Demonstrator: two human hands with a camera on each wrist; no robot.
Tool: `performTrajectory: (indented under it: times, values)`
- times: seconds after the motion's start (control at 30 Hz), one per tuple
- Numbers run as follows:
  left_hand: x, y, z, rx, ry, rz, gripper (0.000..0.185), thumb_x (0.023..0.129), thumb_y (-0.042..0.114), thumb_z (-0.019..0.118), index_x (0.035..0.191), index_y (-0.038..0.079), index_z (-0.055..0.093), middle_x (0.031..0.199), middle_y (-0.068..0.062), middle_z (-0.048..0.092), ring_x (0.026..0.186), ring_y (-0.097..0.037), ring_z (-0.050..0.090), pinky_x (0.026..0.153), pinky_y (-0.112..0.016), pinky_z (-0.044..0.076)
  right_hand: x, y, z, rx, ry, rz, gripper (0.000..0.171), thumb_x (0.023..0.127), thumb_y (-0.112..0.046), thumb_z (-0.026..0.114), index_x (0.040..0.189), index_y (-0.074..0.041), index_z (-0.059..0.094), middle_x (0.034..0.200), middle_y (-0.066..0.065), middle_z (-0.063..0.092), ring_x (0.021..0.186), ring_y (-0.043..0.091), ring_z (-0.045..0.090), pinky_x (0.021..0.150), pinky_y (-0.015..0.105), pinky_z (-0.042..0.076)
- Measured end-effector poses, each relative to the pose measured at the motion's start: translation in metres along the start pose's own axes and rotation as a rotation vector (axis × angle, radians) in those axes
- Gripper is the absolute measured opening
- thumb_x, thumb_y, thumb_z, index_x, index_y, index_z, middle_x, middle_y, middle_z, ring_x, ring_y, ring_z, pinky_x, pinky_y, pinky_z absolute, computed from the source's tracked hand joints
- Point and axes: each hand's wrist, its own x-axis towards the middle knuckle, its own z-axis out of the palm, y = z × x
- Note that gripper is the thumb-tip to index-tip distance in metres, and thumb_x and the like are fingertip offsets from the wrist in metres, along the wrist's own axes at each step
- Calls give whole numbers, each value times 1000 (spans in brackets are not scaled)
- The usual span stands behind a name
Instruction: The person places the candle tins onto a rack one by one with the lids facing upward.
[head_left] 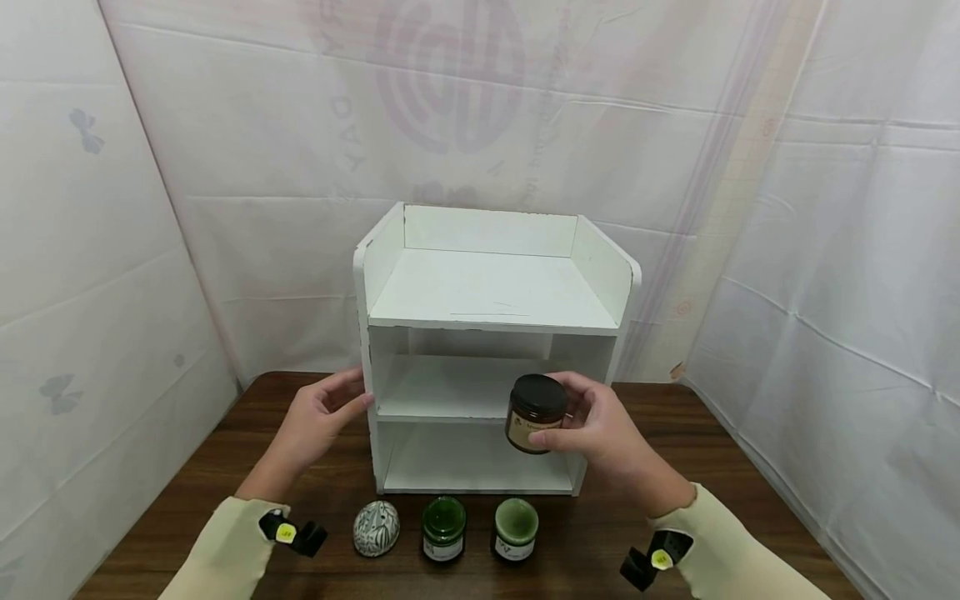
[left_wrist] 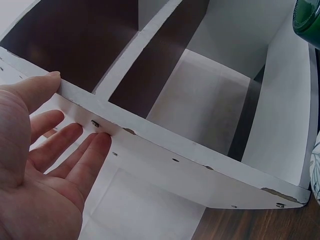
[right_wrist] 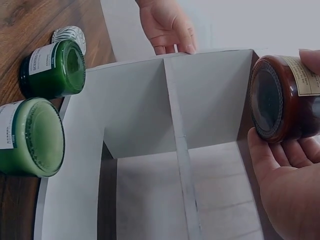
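My right hand (head_left: 603,429) grips a dark amber jar (head_left: 537,414) with a black lid and a tan label, thumb at the front and fingers behind. The jar is in front of the right part of a white two-tier shelf unit (head_left: 495,287), at about the height of its middle board. In the right wrist view the base of the amber jar (right_wrist: 267,102) shows. At the unit's left side is my left hand (head_left: 311,421). In the left wrist view, its thumb (left_wrist: 37,90) rests on the front edge and its fairly straight fingers (left_wrist: 90,160) lie along the outer side panel.
On the wooden table (head_left: 307,575) before the unit stand a dark green jar (head_left: 444,529), a light green jar (head_left: 515,530) and a black-and-white patterned rounded object (head_left: 376,528). White cloth (head_left: 285,167) hangs behind and on both sides.
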Motion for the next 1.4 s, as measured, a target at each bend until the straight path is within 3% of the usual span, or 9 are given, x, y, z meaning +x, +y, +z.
performTrajectory:
  times: [0.6, 1.4]
  values:
    - [-1, 0, 0, -11, -3, -8, 54, 100, 29, 69, 147, 7, 55, 138, -19, 65, 109, 6, 62, 87, -14, 52, 16, -20, 7, -7, -21, 15, 61, 79, -3, 85, 134, 0, 57, 119, 5, 69, 100, 18, 69, 83, 30, 59]
    - [0, -2, -1, 0, 1, 4, 53, 100, 29, 70, 146, 8, 56, 136, -18, 66, 109, 4, 63, 87, -15, 53, 34, -45, 12, -100, -55, -9, 57, 81, -8, 85, 133, -7, 61, 122, 11, 69, 100, 21, 70, 83, 33, 59]
